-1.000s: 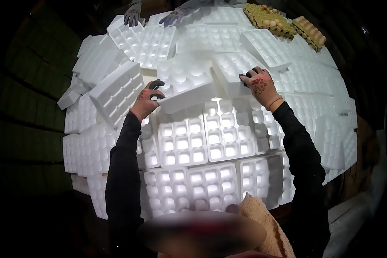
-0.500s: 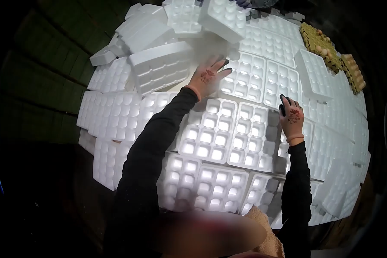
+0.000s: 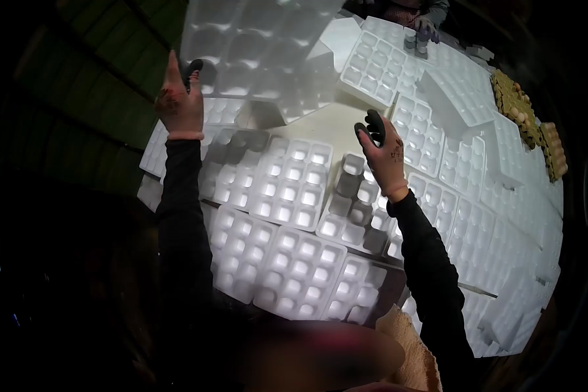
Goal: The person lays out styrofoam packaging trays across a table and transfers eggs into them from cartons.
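My left hand [image 3: 179, 104], in a glove with dark fingertips, grips the lower left edge of a large white foam egg tray [image 3: 255, 49]. That tray is raised and tilted close to the camera, its pocketed face towards me. My right hand [image 3: 382, 147], gloved alike, hovers over the foam trays with its thumb apart, its fingers loosely bent and nothing between them. Below it lies a foam tray [image 3: 353, 215] partly in shadow. Another foam tray [image 3: 294, 179] sits left of that one. Between my hands a pale strip of table surface [image 3: 326, 127] shows.
Foam trays [image 3: 477, 225] cover much of the right side, some tilted on others. Pulp trays [image 3: 517, 108] with several brown eggs stand at the far right edge. Across the table, another person's gloved hand [image 3: 427, 27] is near small grey objects [image 3: 416, 42].
My left hand has moved left and now grips a raised foam tray. My right hand has moved left and slightly up. The view has shifted, and the pile at upper left is largely hidden.
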`<state>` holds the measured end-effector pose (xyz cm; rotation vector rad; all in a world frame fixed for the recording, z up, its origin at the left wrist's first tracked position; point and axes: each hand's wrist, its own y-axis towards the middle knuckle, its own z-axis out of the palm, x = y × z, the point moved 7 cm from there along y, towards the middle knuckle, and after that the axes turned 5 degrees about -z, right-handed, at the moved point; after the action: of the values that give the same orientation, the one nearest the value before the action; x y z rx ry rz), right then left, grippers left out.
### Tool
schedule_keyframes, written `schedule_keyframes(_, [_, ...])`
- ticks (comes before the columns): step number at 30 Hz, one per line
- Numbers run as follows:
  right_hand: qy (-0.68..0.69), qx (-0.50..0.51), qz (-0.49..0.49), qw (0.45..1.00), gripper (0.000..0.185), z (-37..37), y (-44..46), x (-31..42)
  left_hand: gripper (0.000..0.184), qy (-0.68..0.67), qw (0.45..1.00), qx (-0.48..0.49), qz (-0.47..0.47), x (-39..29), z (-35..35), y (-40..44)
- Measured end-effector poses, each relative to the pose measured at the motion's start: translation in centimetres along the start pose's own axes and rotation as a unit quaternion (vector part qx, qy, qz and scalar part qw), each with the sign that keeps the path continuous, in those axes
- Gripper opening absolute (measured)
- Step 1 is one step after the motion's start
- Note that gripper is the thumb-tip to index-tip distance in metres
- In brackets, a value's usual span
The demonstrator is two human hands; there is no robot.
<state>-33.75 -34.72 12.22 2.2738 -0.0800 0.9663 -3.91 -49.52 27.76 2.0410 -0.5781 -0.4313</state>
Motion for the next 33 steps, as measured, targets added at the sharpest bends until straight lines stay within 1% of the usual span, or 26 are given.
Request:
schedule_keyframes(1, [0.001, -0.002, -0.002, 1.000, 0.041, 2.8, 2.0, -0.4, 0.051, -0.011, 0.999, -0.014, -0.046, 2.9, -1.4, -0.1])
schedule_keyframes(3, [0.126, 0.051, 0.141, 0.981, 0.053, 8.5, 7.5, -0.7, 0.050, -0.011, 0.991, -0.007, -0.136, 8.8, -2.3, -1.2])
schedule_keyframes(4, [0.332, 0.066, 0.340, 0.877, 0.063, 11.6, 9.5, 0.7, 0.049, -0.009, 0.983, 0.006, -0.181, 11.4, -2.4, -2.4])
schedule_keyframes(5, [0.235, 0.009, 0.390, 0.890, 0.068, 15.0, 11.9, -1.7, 0.049, -0.005, 0.976, 0.018, -0.219, 13.5, -2.5, -3.7])
schedule_keyframes(7, [0.092, -0.078, 0.464, 0.878, 0.067, 17.8, 13.0, -2.5, 0.049, -0.010, 0.960, 0.045, -0.276, 16.7, -2.7, -6.2])
schedule_keyframes(9, [0.165, -0.079, 0.487, 0.854, 0.057, 18.2, 12.4, -1.6, 0.049, -0.034, 0.943, 0.085, -0.319, 18.4, -2.7, -8.6])
schedule_keyframes(11, [0.386, -0.020, 0.454, 0.803, 0.051, 18.3, 10.8, -1.0, 0.047, -0.067, 0.920, 0.131, -0.362, 19.7, -2.3, -10.8])
schedule_keyframes(12, [0.386, -0.011, 0.441, 0.810, 0.044, 16.8, 9.9, -0.9, 0.046, -0.085, 0.903, 0.161, -0.389, 19.5, -2.3, -11.6])
schedule_keyframes(13, [0.411, 0.017, 0.396, 0.821, 0.034, 15.6, 8.8, -1.8, 0.045, -0.101, 0.885, 0.187, -0.413, 19.6, -2.2, -12.3])
schedule_keyframes(14, [0.414, 0.028, 0.364, 0.834, 0.030, 13.9, 7.8, -2.4, 0.043, -0.097, 0.865, 0.245, -0.426, 20.6, -1.3, -13.5])
schedule_keyframes(15, [0.402, 0.032, 0.333, 0.853, 0.027, 11.5, 6.8, -2.5, 0.043, -0.129, 0.838, 0.279, -0.451, 20.9, -0.4, -14.5])
schedule_keyframes(16, [0.383, 0.035, 0.301, 0.873, 0.024, 9.0, 5.9, -2.3, 0.043, -0.160, 0.808, 0.312, -0.473, 21.1, 0.6, -15.5])
schedule_keyframes(17, [0.355, 0.034, 0.274, 0.893, 0.021, 6.5, 5.1, -2.0, 0.041, -0.189, 0.827, 0.327, -0.416, 21.9, 2.1, -16.3])
schedule_keyframes(19, [0.274, 0.032, 0.220, 0.936, 0.015, 2.5, 3.7, -1.2, 0.040, -0.220, 0.791, 0.384, -0.422, 19.2, 3.2, -15.9])
schedule_keyframes(20, [0.224, 0.035, 0.190, 0.955, 0.016, 1.5, 3.2, -0.6, 0.039, -0.234, 0.771, 0.414, -0.423, 17.3, 3.9, -15.9])
schedule_keyframes(21, [0.171, 0.036, 0.161, 0.971, 0.017, 0.4, 2.8, -0.1, 0.039, -0.224, 0.765, 0.430, -0.424, 16.1, 4.9, -16.0])
schedule_keyframes(22, [0.074, 0.063, 0.124, 0.987, 0.019, -0.3, 2.7, 0.7, 0.040, -0.214, 0.758, 0.446, -0.424, 15.0, 6.0, -16.0])
schedule_keyframes(23, [0.065, 0.052, 0.022, 0.996, 0.029, 0.0, 2.5, 1.2, 0.040, -0.203, 0.751, 0.463, -0.424, 13.8, 7.0, -16.0])
schedule_keyframes(24, [0.047, 0.095, -0.019, 0.994, 0.040, 1.0, 2.2, 1.4, 0.043, -0.175, 0.758, 0.480, -0.405, 13.3, 8.4, -16.4])
schedule_keyframes(25, [0.010, 0.146, -0.016, 0.989, 0.049, 1.8, 1.4, 1.2, 0.046, -0.139, 0.772, 0.491, -0.378, 12.9, 9.7, -16.8])
schedule_keyframes(26, [-0.026, 0.196, -0.012, 0.980, 0.058, 2.5, 0.6, 1.7, 0.049, -0.085, 0.798, 0.493, -0.336, 12.5, 10.8, -16.7])
schedule_keyframes(27, [-0.096, 0.223, -0.041, 0.969, 0.061, 2.9, -0.3, 1.8, 0.052, -0.040, 0.815, 0.491, -0.305, 11.1, 10.7, -15.5])
schedule_keyframes(29, [-0.232, 0.265, -0.109, 0.930, 0.067, 3.8, -2.1, 2.0, 0.051, 0.003, 0.821, 0.503, -0.271, 9.6, 11.2, -14.4])
schedule_keyframes(31, [-0.259, 0.244, -0.125, 0.926, 0.049, 4.1, -2.6, 0.8, 0.052, -0.007, 0.824, 0.506, -0.255, 9.3, 12.3, -13.6])
schedule_keyframes(32, [-0.250, 0.228, -0.117, 0.934, 0.040, 3.9, -2.1, 0.3, 0.052, -0.012, 0.826, 0.506, -0.248, 9.0, 12.8, -13.0])
schedule_keyframes(33, [-0.242, 0.212, -0.111, 0.940, 0.033, 3.7, -1.5, -0.1, 0.050, -0.018, 0.839, 0.501, -0.211, 8.9, 13.9, -12.6])
